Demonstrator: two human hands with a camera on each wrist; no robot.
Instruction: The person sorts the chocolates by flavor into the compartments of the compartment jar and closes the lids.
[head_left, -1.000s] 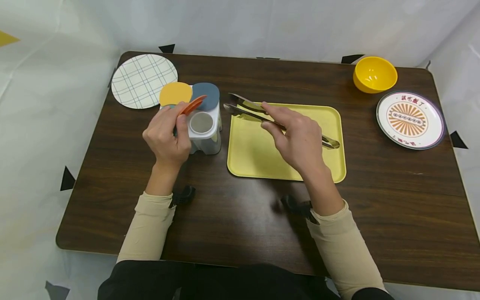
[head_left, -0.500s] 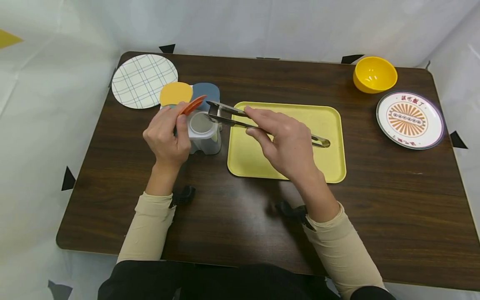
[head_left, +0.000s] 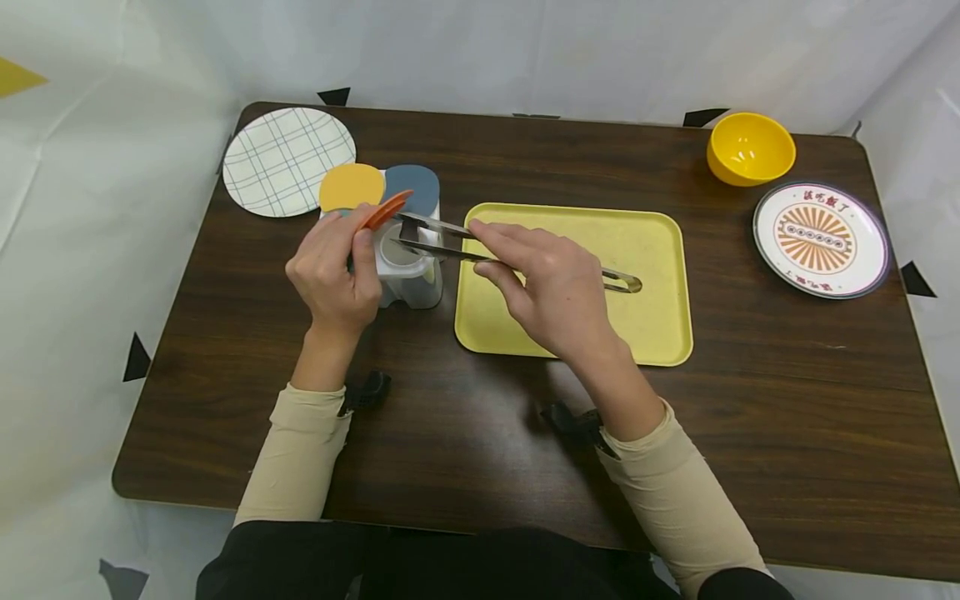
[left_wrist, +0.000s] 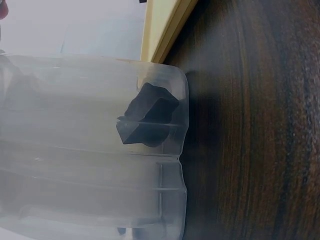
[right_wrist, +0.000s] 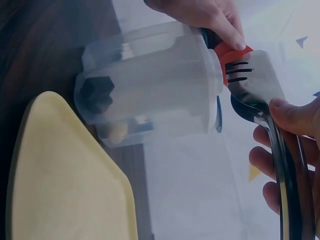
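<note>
My left hand [head_left: 333,275] pinches an orange lid [head_left: 386,210], tilted up from a translucent multi-compartment container [head_left: 412,290]. Yellow and blue lids cover other compartments; the round mouth under the orange lid is uncovered. In my right hand [head_left: 547,287] is a pair of metal serving tongs [head_left: 444,250], thumb on one arm and fingers on the other. Their ends, one forked and one spoon-shaped in the right wrist view, stand spread close over the uncovered mouth. Dark angular chunks [left_wrist: 150,117] lie at the bottom of a compartment in the left wrist view.
A yellow tray [head_left: 570,333] lies right of the container, under my right hand. Behind left is a white checked plate [head_left: 285,162]. A yellow bowl [head_left: 750,150] and a patterned plate [head_left: 821,240] stand at the right of the dark wooden table [head_left: 480,450].
My right hand has brought the tongs leftward from over the tray to the container's uncovered mouth. The left hand and the orange lid have stayed in place.
</note>
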